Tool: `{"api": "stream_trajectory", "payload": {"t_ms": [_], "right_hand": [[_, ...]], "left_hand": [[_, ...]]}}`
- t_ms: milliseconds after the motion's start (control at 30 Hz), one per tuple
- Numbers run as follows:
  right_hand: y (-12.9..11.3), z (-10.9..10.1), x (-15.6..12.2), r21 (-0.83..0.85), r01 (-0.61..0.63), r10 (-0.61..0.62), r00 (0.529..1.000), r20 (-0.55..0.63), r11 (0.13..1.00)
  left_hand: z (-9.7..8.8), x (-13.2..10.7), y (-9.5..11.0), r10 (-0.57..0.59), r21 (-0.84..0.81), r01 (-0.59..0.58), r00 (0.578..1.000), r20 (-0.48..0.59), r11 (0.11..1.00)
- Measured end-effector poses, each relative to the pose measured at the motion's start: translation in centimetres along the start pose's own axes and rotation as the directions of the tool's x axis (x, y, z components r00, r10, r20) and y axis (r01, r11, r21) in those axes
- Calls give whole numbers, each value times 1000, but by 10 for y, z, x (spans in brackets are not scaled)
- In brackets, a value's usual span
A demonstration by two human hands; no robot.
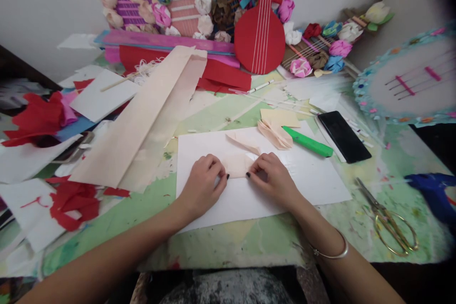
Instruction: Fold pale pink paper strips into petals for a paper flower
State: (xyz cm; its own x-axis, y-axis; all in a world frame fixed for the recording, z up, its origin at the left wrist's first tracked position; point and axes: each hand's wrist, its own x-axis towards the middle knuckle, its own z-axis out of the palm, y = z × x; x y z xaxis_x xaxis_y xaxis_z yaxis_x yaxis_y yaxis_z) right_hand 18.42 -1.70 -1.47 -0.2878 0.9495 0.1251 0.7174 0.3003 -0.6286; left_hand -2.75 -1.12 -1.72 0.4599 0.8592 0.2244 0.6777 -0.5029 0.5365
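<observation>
A small piece of peach crepe paper (236, 166) lies on a white sheet (206, 218) in front of me. My left hand (205, 181) pinches its left edge, thumb and fingers together. On the opposite edge, my right hand (272, 175) has its fingertips closed in the same way. Just beyond the hands rests a narrow peach paper strip (244, 143). Farther back are a gathered bundle of peach paper petals (276, 135), a pale yellow paper piece (280, 118) and a green cutter-like tool (308, 142).
Gold-handled scissors (392, 225) and a blue glue gun (432, 192) lie at the right, near a black phone (344, 136). A long peach crepe sheet (142, 118) and red paper scraps (74, 204) cover the left. Paper-flowered instrument models surround a red lute model (259, 33) at the back.
</observation>
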Motion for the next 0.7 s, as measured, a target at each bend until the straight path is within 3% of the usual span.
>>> {"api": "stream_trajectory", "payload": {"t_ms": [433, 567, 700], "right_hand": [[-2, 6, -1, -22, 7, -9, 996, -85, 1000], [-2, 10, -3, -43, 58, -63, 991, -119, 997], [-5, 14, -8, -123, 195, -215, 959, -183, 973]], "left_hand": [[3, 2, 0, -5, 19, 6, 999, -40, 1000], [6, -1, -1, 94, 76, -89, 993, -78, 993], [5, -7, 2, 241, 205, -216, 965, -108, 955]]}}
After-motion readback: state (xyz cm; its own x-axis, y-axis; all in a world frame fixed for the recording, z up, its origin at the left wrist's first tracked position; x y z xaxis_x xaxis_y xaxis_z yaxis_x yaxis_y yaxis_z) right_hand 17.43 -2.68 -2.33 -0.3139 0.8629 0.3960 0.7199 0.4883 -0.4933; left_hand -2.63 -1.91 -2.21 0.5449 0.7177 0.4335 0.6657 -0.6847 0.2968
